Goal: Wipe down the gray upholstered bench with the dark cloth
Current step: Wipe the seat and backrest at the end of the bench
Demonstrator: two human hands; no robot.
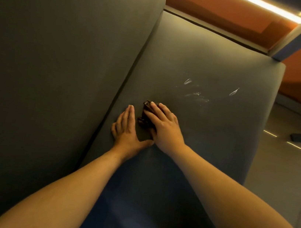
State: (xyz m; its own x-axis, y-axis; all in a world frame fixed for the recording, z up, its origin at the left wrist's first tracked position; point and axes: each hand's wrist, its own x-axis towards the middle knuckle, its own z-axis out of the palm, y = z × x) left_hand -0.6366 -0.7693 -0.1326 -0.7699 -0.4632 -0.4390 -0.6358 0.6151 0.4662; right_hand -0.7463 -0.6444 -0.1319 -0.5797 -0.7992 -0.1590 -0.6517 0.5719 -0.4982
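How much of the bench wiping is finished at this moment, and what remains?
Done: nothing can be confirmed; no wiped patch stands out on the gray seat. In hand: the right hand presses the dark cloth flat near the backrest, the left hand resting beside it. Left: the white smears ahead of the cloth, perhaps the backrest too.

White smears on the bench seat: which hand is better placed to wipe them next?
Right. The right hand lies on the dark cloth, and the white smears sit just beyond it. The left hand rests flat on the bench seat, holding nothing.
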